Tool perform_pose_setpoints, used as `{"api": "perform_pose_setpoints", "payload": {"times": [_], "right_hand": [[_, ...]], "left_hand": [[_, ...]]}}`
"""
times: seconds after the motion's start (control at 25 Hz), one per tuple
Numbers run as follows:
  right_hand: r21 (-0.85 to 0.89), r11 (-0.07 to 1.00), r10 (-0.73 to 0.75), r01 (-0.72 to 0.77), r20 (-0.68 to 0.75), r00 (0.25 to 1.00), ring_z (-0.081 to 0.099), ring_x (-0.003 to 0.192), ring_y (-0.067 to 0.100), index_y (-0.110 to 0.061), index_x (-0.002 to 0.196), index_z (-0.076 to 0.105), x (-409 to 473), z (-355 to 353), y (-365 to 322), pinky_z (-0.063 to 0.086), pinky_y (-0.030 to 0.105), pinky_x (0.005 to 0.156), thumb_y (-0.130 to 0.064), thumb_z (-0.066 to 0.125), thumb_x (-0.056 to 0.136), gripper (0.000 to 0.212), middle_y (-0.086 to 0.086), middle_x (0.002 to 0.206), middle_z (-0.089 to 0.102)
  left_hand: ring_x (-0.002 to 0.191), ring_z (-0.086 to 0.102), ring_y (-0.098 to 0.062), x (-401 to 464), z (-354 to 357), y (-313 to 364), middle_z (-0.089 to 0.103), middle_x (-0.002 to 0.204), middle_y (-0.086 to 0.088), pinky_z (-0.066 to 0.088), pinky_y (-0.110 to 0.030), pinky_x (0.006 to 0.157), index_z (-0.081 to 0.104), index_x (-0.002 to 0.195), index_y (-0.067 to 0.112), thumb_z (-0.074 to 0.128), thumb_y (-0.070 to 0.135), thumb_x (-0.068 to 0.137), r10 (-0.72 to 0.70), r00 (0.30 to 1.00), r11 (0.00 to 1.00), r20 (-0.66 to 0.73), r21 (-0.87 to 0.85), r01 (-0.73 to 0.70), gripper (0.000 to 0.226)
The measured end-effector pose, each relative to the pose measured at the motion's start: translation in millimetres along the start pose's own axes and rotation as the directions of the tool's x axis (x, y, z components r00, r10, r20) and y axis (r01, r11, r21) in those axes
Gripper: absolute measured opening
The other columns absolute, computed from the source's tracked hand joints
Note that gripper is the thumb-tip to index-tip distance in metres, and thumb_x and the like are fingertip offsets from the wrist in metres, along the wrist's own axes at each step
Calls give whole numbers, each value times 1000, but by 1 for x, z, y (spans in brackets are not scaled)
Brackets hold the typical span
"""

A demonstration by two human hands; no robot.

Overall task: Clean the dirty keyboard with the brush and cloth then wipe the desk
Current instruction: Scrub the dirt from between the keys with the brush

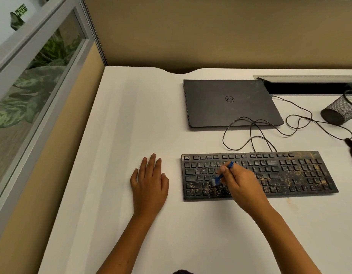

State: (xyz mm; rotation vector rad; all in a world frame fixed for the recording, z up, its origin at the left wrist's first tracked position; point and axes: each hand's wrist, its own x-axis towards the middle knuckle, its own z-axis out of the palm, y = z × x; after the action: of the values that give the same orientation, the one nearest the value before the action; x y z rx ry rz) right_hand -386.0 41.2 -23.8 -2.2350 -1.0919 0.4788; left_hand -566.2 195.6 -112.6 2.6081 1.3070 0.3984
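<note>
A black keyboard [290,175] lies on the white desk [131,115], speckled with brown dirt, thickest on its right half and bottom rows. My right hand [242,184] grips a small blue brush [222,175]; its pale bristles touch the keys in the lower left part of the keyboard. My left hand [149,182] rests flat on the desk, fingers apart, just left of the keyboard and holding nothing. No cloth is in view.
A closed black laptop [230,101] lies behind the keyboard. The keyboard's black cable [256,131] loops between them. A black mesh pen cup [341,109] lies tipped at the right edge, near a cable tray slot [309,86]. Partition walls bound the desk at left and back.
</note>
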Motion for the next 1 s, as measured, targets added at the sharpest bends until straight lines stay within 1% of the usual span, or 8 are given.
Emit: {"api": "perform_pose_setpoints", "payload": {"times": [0.12, 0.24, 0.4, 0.48, 0.64, 0.76, 0.84, 1.0], "right_hand": [[37, 999, -11, 15, -89, 996, 58, 66, 12, -23, 91, 60, -1, 0, 2, 49, 38, 61, -47, 29, 96, 40, -5, 74, 65], [46, 999, 19, -19, -1, 1000, 60, 68, 13, -25, 88, 60, -5, 1, 1, 51, 41, 64, -48, 29, 93, 39, -4, 73, 65], [129, 991, 44, -33, -81, 996, 61, 72, 7, -19, 91, 63, -3, -3, 1, 51, 34, 67, -42, 33, 92, 38, -7, 77, 66], [108, 994, 26, -21, -49, 998, 60, 72, 5, -22, 95, 63, -2, -2, 1, 50, 31, 65, -42, 34, 93, 35, -9, 79, 67], [19, 999, 52, -51, -81, 995, 60, 69, 10, -25, 89, 58, -4, -2, 7, 51, 39, 63, -45, 30, 93, 35, -9, 75, 64], [134, 989, 78, -57, -155, 985, 61, 70, 16, -17, 89, 63, -3, -4, 9, 52, 42, 65, -36, 36, 96, 34, -4, 73, 64], [171, 984, 71, -49, -128, 989, 63, 72, 16, -17, 91, 64, -1, -4, 6, 52, 40, 67, -36, 37, 95, 33, -5, 76, 66], [11, 996, 88, -88, 37, 995, 61, 70, 14, -18, 87, 59, 8, -9, 6, 50, 35, 64, -40, 33, 97, 36, -5, 73, 64]], "left_hand": [[135, 46, -27, 0, 0, 0, 51, 146, -6, 38, -49, 102, 61, 130, 13, 32, 30, 91, -1, 1000, 1000, -9, -10, 1, 51], [135, 46, -27, 0, 0, 1, 51, 146, -5, 38, -49, 101, 61, 130, 13, 33, 30, 91, 1, 1000, 1000, -18, -19, -1, 51], [135, 47, -28, 0, -1, 1, 51, 145, -6, 39, -49, 101, 61, 130, 13, 33, 30, 91, 4, 1000, 1000, -22, -13, -5, 51], [134, 47, -28, 0, -1, 1, 51, 145, -6, 39, -49, 101, 62, 129, 13, 33, 30, 91, 6, 1000, 1000, -22, -9, -6, 51], [134, 48, -28, 0, -2, 1, 52, 145, -6, 40, -49, 101, 62, 129, 13, 32, 30, 91, 4, 1000, 1000, -19, -9, -4, 51], [134, 48, -28, 0, -2, 2, 52, 145, -6, 40, -49, 101, 62, 130, 13, 32, 30, 91, 3, 1000, 1000, -17, -5, -3, 51], [134, 47, -28, 0, -1, 1, 51, 145, -6, 39, -49, 101, 61, 130, 13, 32, 30, 91, 4, 1000, 1000, -19, -6, -4, 51], [135, 47, -27, -1, -1, 0, 50, 146, -6, 39, -49, 102, 61, 131, 13, 32, 31, 92, 3, 1000, 1000, -14, -6, -3, 51]]}}
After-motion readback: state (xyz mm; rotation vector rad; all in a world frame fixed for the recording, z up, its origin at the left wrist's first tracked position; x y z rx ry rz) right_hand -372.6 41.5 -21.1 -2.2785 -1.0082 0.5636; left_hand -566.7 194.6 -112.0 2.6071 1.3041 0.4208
